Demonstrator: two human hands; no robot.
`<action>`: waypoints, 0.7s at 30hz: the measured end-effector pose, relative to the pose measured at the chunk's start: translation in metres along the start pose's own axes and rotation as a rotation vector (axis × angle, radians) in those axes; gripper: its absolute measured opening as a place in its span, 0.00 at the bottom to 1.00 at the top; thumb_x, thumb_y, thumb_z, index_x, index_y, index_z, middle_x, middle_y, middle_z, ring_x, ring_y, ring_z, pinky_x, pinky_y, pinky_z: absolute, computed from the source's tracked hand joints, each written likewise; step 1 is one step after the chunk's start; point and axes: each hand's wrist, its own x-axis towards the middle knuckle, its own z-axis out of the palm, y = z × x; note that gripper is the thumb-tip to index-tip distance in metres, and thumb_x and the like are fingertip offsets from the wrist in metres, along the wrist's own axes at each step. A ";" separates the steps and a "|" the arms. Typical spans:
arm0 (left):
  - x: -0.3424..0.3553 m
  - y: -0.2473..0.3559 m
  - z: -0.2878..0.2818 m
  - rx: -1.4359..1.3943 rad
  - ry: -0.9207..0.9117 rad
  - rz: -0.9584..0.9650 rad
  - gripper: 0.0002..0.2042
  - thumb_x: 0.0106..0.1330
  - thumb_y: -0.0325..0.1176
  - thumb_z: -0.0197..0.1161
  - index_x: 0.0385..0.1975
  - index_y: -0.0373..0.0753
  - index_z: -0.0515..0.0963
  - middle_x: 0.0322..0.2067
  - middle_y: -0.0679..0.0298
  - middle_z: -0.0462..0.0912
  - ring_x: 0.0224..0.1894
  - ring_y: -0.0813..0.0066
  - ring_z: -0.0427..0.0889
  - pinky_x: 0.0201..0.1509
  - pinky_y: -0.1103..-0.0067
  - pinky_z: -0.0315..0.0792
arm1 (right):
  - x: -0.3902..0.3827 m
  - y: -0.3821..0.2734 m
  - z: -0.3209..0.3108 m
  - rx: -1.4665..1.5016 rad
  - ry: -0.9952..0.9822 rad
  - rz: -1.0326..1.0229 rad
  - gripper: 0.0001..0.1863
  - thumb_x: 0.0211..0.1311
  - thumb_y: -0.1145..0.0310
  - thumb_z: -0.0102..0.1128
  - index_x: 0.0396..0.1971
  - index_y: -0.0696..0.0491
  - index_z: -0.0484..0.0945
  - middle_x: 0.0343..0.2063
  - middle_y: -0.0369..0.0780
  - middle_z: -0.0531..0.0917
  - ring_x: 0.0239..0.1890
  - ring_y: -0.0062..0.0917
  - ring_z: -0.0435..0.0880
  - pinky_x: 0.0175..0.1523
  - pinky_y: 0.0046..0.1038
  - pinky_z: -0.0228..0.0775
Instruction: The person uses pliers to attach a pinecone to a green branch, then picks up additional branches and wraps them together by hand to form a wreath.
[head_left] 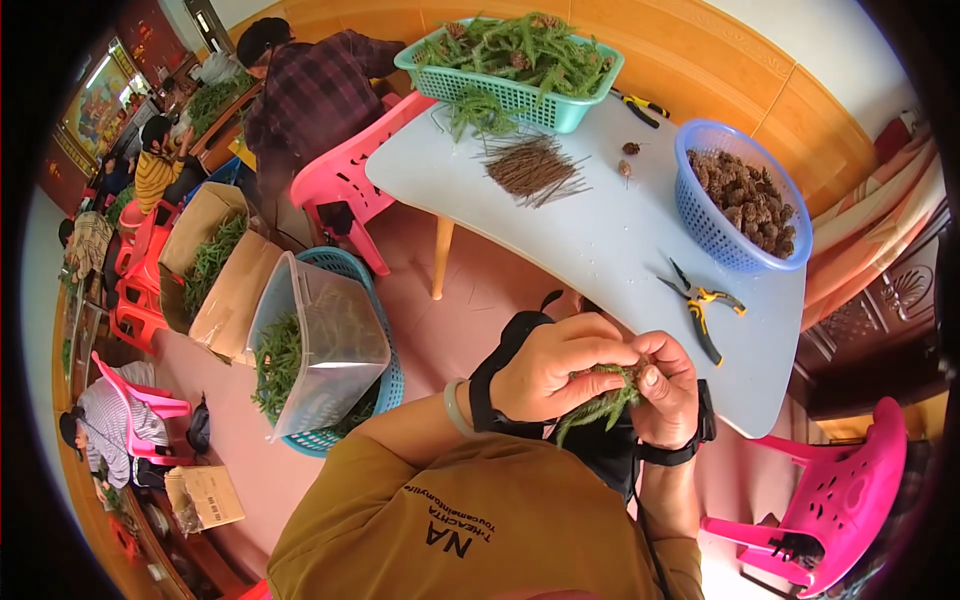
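Note:
Close in front of my chest, both hands meet over a green artificial pine sprig. My left hand is closed, its thumb and fingertips pinching the sprig near its upper end. From the other side, the curled fingers of my right hand grip the same end. A small brown bit, perhaps part of a pinecone, shows between the fingertips, mostly hidden by them. Beyond my hands, yellow-and-black pliers lie with spread handles on the pale table.
On the table are a green basket of sprigs and pinecones, a pile of brown wire stems, a blue basket of pinecones and another pair of pliers. At left stand a clear bin, cardboard box, pink chairs and several people.

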 end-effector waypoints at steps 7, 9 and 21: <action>0.005 -0.011 -0.014 -0.096 -0.037 -0.066 0.07 0.52 0.21 0.67 0.31 0.35 0.78 0.30 0.61 0.79 0.29 0.68 0.78 0.33 0.79 0.71 | 0.007 0.000 -0.001 -0.056 -0.029 0.004 0.16 0.55 0.70 0.66 0.42 0.59 0.75 0.32 0.35 0.80 0.33 0.16 0.76 0.41 0.18 0.67; 0.004 -0.016 -0.014 -0.064 -0.023 -0.089 0.07 0.52 0.21 0.67 0.30 0.35 0.77 0.29 0.61 0.79 0.29 0.68 0.78 0.32 0.79 0.71 | 0.013 0.001 0.008 -0.068 0.019 -0.008 0.16 0.54 0.69 0.67 0.41 0.59 0.75 0.30 0.34 0.79 0.31 0.15 0.75 0.39 0.17 0.65; -0.003 -0.023 -0.020 0.014 -0.032 -0.099 0.07 0.51 0.21 0.67 0.26 0.37 0.74 0.26 0.62 0.79 0.26 0.66 0.78 0.29 0.78 0.71 | 0.028 0.012 0.000 -0.064 -0.003 0.107 0.13 0.54 0.70 0.67 0.36 0.60 0.76 0.28 0.36 0.81 0.28 0.16 0.75 0.36 0.18 0.67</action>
